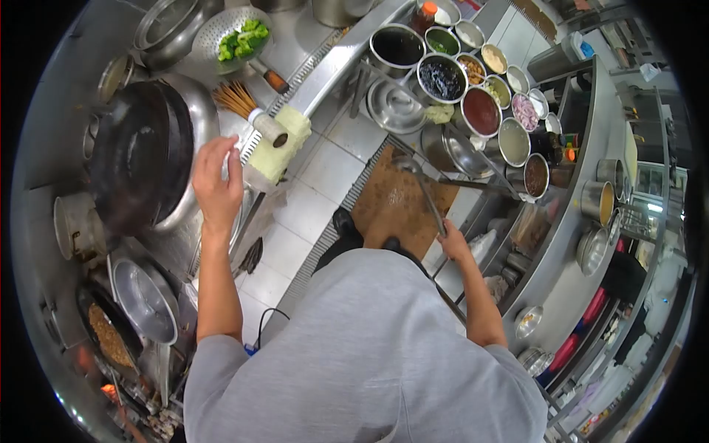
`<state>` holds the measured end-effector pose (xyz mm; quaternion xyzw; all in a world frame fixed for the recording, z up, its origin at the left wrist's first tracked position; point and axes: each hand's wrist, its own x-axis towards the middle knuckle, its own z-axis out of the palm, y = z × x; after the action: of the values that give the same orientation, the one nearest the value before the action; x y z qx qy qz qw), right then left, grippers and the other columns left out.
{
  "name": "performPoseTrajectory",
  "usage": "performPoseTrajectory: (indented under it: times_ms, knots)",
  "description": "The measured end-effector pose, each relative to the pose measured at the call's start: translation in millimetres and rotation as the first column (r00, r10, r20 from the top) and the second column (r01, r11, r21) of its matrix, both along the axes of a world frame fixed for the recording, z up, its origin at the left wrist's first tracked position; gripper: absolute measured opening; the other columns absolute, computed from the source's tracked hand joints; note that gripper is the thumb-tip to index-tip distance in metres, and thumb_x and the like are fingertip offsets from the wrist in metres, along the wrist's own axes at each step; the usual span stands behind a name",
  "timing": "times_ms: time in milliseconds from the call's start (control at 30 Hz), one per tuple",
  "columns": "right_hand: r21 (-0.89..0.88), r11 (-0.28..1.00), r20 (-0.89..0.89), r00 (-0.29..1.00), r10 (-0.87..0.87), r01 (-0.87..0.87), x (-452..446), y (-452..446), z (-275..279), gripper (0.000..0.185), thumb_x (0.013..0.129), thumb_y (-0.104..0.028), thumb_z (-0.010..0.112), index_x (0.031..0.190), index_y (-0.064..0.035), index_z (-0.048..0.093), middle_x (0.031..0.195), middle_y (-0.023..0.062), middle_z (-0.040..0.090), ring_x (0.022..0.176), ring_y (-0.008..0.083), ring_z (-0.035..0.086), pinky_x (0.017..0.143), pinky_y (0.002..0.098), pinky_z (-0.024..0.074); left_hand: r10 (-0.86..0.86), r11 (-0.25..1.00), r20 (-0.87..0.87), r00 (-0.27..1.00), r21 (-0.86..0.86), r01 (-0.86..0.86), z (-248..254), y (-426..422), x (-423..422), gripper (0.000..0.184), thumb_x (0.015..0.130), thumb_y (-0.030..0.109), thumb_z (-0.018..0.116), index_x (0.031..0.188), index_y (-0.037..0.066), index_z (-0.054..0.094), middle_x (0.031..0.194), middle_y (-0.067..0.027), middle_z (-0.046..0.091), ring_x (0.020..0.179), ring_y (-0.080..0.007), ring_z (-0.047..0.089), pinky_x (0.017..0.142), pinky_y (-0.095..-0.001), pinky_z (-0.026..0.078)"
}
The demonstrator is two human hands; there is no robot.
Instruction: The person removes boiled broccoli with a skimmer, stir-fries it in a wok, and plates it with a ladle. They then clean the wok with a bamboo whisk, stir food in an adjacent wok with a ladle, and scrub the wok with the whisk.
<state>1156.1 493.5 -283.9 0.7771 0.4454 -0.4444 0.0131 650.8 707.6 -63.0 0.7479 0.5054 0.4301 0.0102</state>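
Observation:
My left hand (218,177) is raised beside the dark wok (140,159), fingers apart with nothing between them. Just beyond it, a bamboo brush (238,102) with a wrapped handle lies by a folded pale green cloth (279,144) on the counter edge. My right hand (454,242) is closed round the long handle of a ladle (428,193), whose round head points away over the brown floor mat (391,192). A perforated strainer (214,59) holding green broccoli (242,40) rests at the back of the stove.
Bowls of sauces and chopped ingredients, one with red sauce (481,111), fill a rack at the upper right. A steel pan (145,299) and a pan of brown food (109,336) stand lower left, near a flame (111,392). Metal shelving (572,221) runs along the right.

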Motion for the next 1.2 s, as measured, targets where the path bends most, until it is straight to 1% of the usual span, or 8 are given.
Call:
performPoseTrajectory:
  times_ms: [100,233,367,467,633,700,900,1200]
  knots:
    - [0.457,0.840,0.097,0.955,0.280,-0.293,-6.5,-13.6,0.6,0.066,0.083,-0.015,0.064,0.144,-0.0098,0.040,0.121,0.0267,0.060,0.086,0.0344,0.069,0.074,0.0432,0.0523,-0.002,0.998,-0.053,0.999,0.061,0.005,9.9,-6.2,-11.1,0.023,0.084,-0.006,0.064,0.106,0.001,0.064,0.098,-0.0165,0.064,0.088,-0.0321,0.064,0.079,-0.0374,0.051]
    - [0.188,0.970,-0.262,0.960,-0.104,0.156,-33.1,-35.6,98.1,0.053,0.081,-0.020,0.068,0.129,-0.0066,0.050,0.103,0.0210,0.065,0.082,0.0365,0.065,0.070,0.0429,0.0503,0.072,0.993,0.138,0.988,0.085,-0.085,9.2,-0.5,-22.8,0.030,0.084,-0.009,0.061,0.112,0.001,0.062,0.103,-0.0160,0.063,0.085,-0.0272,0.063,0.077,-0.0333,0.051]
    - [-0.066,0.997,-0.152,0.987,-0.055,0.045,-48.4,-1.7,136.4,0.035,0.082,-0.022,0.069,0.109,-0.0038,0.056,0.091,0.0172,0.065,0.075,0.0330,0.063,0.066,0.0411,0.0487,0.015,0.999,0.324,0.946,0.044,-0.031,14.3,24.6,12.2,0.032,0.085,-0.009,0.060,0.116,0.001,0.059,0.106,-0.0140,0.061,0.084,-0.0217,0.061,0.077,-0.0307,0.050]
    - [0.455,0.887,-0.076,0.996,-0.045,0.075,-74.1,43.0,141.1,0.024,0.083,-0.023,0.071,0.084,-0.0044,0.056,0.064,0.0059,0.055,0.062,0.0219,0.059,0.060,0.0384,0.0463,-0.090,0.996,0.325,0.941,0.057,0.075,20.3,34.0,55.4,0.031,0.083,-0.009,0.061,0.113,0.001,0.060,0.103,-0.0135,0.061,0.087,-0.0232,0.061,0.077,-0.0311,0.050]
    - [0.230,0.900,-0.639,0.755,-0.148,0.371,-79.1,119.1,183.3,0.016,0.091,-0.018,0.065,0.089,-0.0093,0.052,0.060,-0.0010,0.048,0.048,0.0108,0.050,0.045,0.0270,0.0404,-0.282,0.959,0.286,0.916,0.070,0.273,30.9,38.3,124.6,0.023,0.084,-0.006,0.063,0.106,0.000,0.064,0.099,-0.0127,0.063,0.088,-0.0229,0.062,0.078,-0.0329,0.050]
    - [0.154,0.859,-0.875,0.472,-0.111,0.488,-66.9,155.3,193.1,0.017,0.093,-0.020,0.062,0.094,-0.0093,0.049,0.063,-0.0001,0.048,0.044,0.0091,0.046,0.040,0.0247,0.0385,-0.334,0.811,0.501,0.798,-0.279,0.514,37.3,45.0,148.7,0.016,0.087,0.001,0.063,0.103,0.000,0.065,0.098,-0.0113,0.063,0.089,-0.0217,0.063,0.078,-0.0324,0.050]
    - [0.278,0.707,-0.834,0.529,-0.158,0.650,-14.8,284.3,203.6,0.029,0.097,-0.018,0.055,0.121,-0.0057,0.044,0.065,0.0002,0.045,0.046,0.0083,0.044,0.037,0.0253,0.0391,-0.333,0.658,0.500,0.800,-0.485,0.577,7.0,123.0,207.5,0.020,0.091,0.014,0.062,0.108,0.003,0.065,0.100,-0.0083,0.064,0.090,-0.0193,0.063,0.076,-0.0291,0.049]
    - [0.369,0.802,-0.571,0.795,-0.204,0.470,67.1,399.8,114.5,0.054,0.094,-0.012,0.057,0.143,-0.0073,0.035,0.068,0.0089,0.056,0.047,0.0160,0.052,0.042,0.0324,0.0435,-0.078,0.488,0.526,0.847,-0.721,0.493,-62.7,322.0,303.7,0.026,0.098,0.025,0.055,0.115,0.005,0.061,0.105,-0.0042,0.063,0.096,-0.0136,0.060,0.079,-0.0283,0.050]
